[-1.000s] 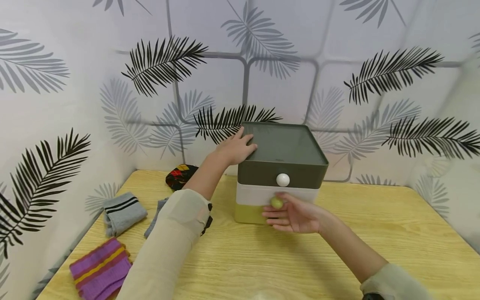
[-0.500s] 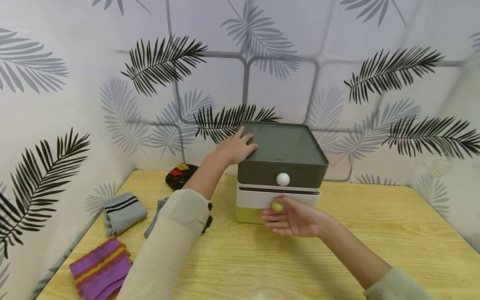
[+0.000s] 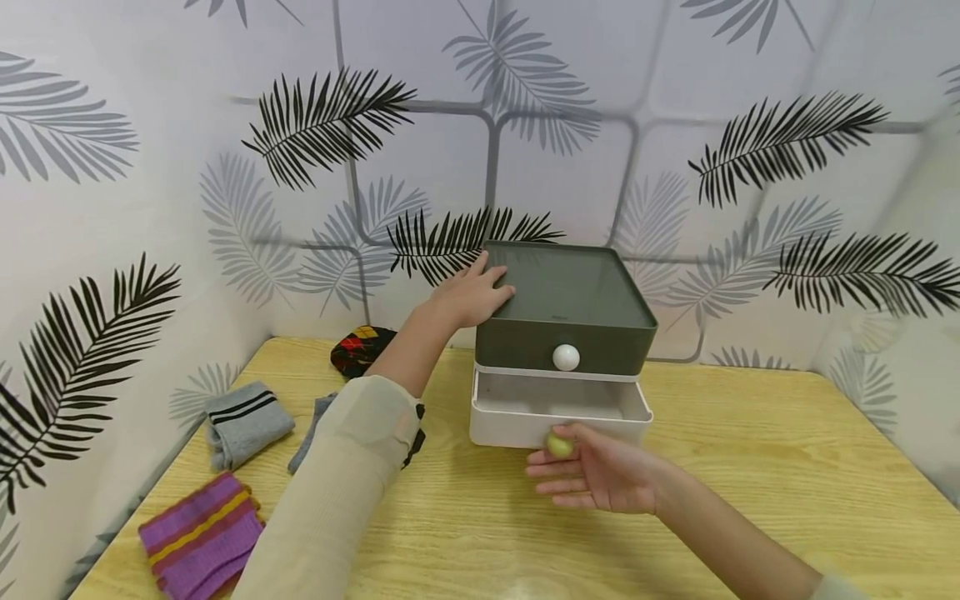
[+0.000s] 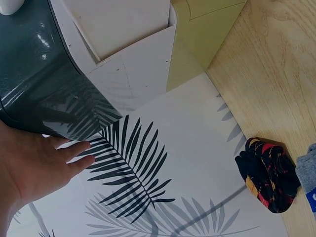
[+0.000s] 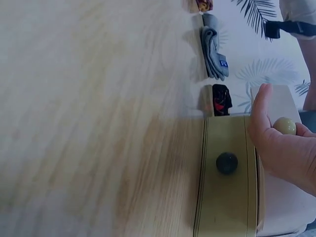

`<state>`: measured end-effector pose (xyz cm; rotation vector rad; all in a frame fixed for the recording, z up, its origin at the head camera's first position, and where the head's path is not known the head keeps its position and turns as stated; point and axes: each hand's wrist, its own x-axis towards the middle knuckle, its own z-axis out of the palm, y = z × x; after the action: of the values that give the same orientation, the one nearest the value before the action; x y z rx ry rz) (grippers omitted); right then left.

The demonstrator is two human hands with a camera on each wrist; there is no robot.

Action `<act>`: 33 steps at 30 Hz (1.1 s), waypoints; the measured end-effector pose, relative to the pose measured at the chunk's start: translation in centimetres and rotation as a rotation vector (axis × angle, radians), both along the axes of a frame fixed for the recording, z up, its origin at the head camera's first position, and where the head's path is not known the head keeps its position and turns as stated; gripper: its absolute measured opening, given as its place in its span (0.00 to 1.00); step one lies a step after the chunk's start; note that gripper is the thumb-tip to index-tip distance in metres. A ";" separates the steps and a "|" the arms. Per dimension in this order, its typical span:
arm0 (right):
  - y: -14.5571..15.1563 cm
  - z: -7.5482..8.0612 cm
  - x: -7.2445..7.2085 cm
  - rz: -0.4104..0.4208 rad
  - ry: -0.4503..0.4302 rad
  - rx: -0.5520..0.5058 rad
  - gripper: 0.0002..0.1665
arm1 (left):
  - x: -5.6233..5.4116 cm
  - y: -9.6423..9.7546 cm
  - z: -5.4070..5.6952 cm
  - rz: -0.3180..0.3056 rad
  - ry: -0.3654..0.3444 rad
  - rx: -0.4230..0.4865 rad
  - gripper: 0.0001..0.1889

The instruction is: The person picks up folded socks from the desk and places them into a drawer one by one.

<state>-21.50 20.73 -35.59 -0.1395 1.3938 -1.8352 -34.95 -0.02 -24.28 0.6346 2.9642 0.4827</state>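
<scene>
A small stacked drawer box stands on the table, with a dark green top unit (image 3: 570, 287) that has a white knob (image 3: 566, 357). Below it the white drawer (image 3: 510, 428) is pulled out, and its inner floor shows. My right hand (image 3: 615, 473) pinches this drawer's round green knob (image 3: 559, 445), the other fingers stretched out beneath. My left hand (image 3: 468, 298) rests with spread fingers on the left edge of the top unit. In the right wrist view, the lowest, olive drawer (image 5: 224, 202) is shut and has a dark knob (image 5: 226, 163).
Left of the box lie folded socks: a black patterned pair (image 3: 360, 353), a grey pair with black stripes (image 3: 249, 425) and a purple striped pair (image 3: 202, 537). A blue-grey pair (image 3: 317, 419) is partly hidden by my left sleeve. A leaf-patterned wall covering (image 3: 420, 167) rises behind.
The white drawer has slid out from shut towards me, with my right hand moving along on its knob. My left hand has stayed on the top unit.
</scene>
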 end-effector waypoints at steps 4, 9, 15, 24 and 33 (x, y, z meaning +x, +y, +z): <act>-0.1 0.0 1.4 0.003 0.010 0.002 0.26 | 0.1 0.0 0.1 0.001 0.006 0.006 0.29; -0.1 0.0 3.0 0.019 0.018 -0.004 0.25 | 0.0 0.1 0.1 0.005 0.008 0.006 0.29; 0.1 -0.1 4.7 0.045 -0.005 -0.014 0.25 | 0.0 0.1 0.1 0.000 0.011 -0.008 0.29; -0.3 -0.4 7.1 0.033 -0.039 0.004 0.27 | -0.1 0.0 -0.2 0.002 0.008 -0.009 0.29; -0.9 -0.7 9.0 -0.012 0.003 -0.017 0.22 | -0.3 0.0 -0.3 -0.013 0.012 -0.027 0.29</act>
<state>-12.54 19.83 -36.34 -0.1434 1.3846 -1.8576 -35.24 0.01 -24.53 0.6564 2.9705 0.4384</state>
